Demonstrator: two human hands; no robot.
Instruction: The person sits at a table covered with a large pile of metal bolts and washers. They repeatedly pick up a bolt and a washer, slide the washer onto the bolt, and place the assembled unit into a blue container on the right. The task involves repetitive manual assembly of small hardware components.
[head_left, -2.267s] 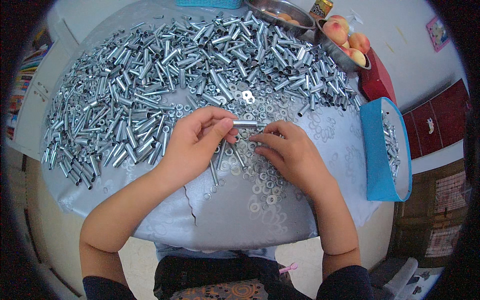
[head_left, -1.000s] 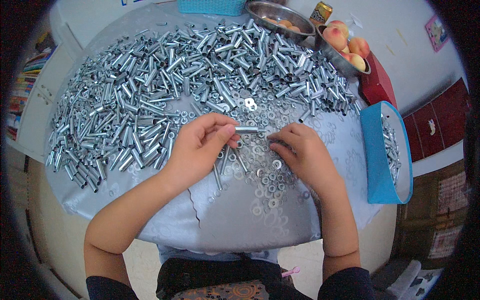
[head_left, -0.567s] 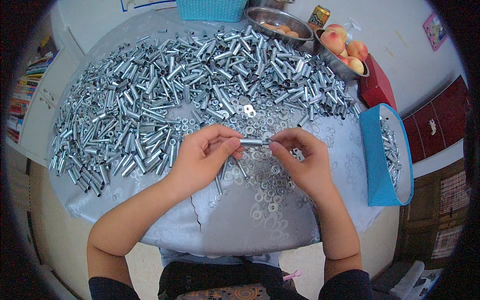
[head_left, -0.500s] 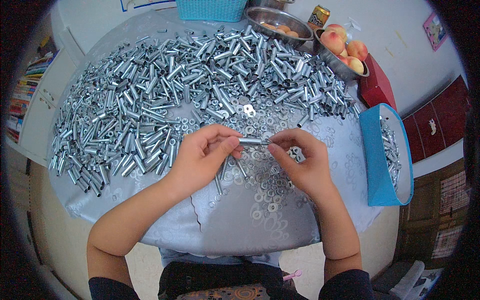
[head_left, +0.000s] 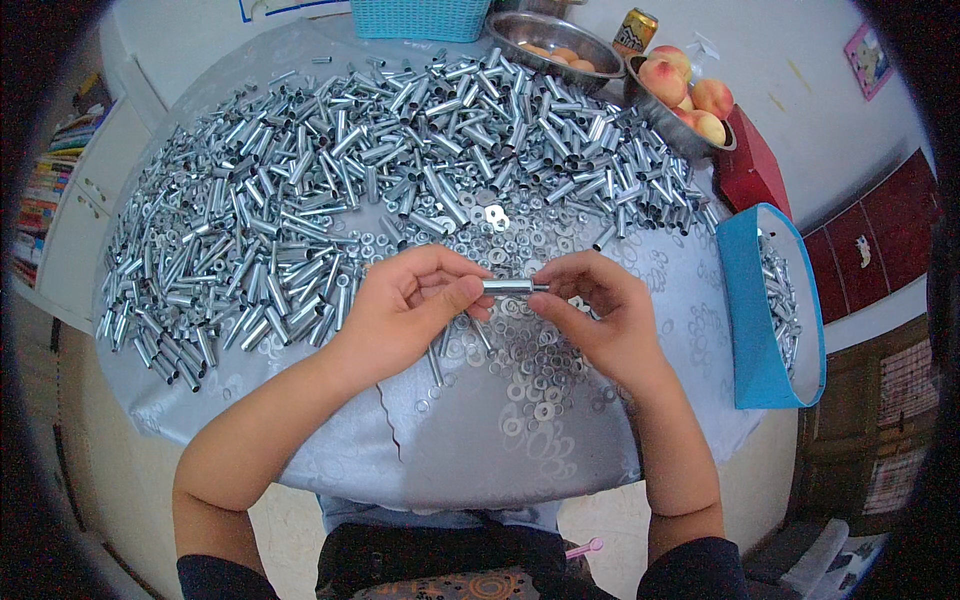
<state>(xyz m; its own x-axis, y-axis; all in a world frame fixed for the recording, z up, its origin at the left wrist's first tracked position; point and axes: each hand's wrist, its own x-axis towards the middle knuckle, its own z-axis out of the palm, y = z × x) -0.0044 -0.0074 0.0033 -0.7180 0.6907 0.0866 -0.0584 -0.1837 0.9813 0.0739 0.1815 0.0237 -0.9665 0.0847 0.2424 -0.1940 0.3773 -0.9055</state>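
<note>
Between my two hands a shiny metal sleeve (head_left: 510, 287) lies nearly level above the table, with a thin rod end showing at its right. My left hand (head_left: 420, 297) is closed, thumb and fingers pinching the sleeve's left end. The thumb and fingertips of my right hand (head_left: 592, 303) pinch at the thin rod end; its tip is partly hidden by them. Below my left hand, thin metal bolts (head_left: 436, 366) show, partly covered by the fingers. Many loose flat washers (head_left: 545, 410) lie scattered under and beside my right hand.
A broad heap of metal sleeves (head_left: 380, 150) and nuts covers the table's far and left parts. At right stands a blue fabric bin (head_left: 752, 330) with metal pieces. Behind are a bowl of peaches (head_left: 690, 146), a bowl of eggs (head_left: 510, 30), a can (head_left: 636, 32) and a blue basket (head_left: 420, 22).
The sleeve has shifted slightly and sits more level between my hands. My right fingertips have moved slightly along the thin rod end. Both hands keep their grip.
</note>
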